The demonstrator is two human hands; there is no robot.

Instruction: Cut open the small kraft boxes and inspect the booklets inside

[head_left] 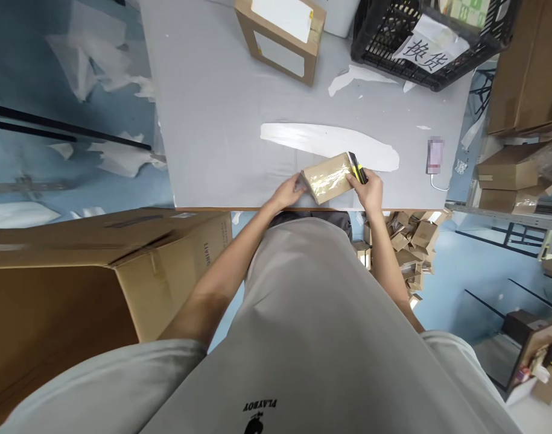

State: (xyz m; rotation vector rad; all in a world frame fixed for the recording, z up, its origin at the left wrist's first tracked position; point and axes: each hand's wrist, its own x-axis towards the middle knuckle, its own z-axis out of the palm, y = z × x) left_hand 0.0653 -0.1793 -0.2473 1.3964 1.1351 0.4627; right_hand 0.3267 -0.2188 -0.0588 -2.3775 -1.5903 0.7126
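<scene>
A small brown cardboard box sealed with shiny clear tape lies near the front edge of the grey table. My left hand grips the box's left end with bent fingers. My right hand is closed on a yellow and black utility knife, which rests against the box's right end.
A larger open cardboard box stands at the table's back, next to a black plastic crate with a paper label. A phone with a white cable lies at right. White backing strips lie on the table. Big cartons stand left; small boxes are piled on the floor at right.
</scene>
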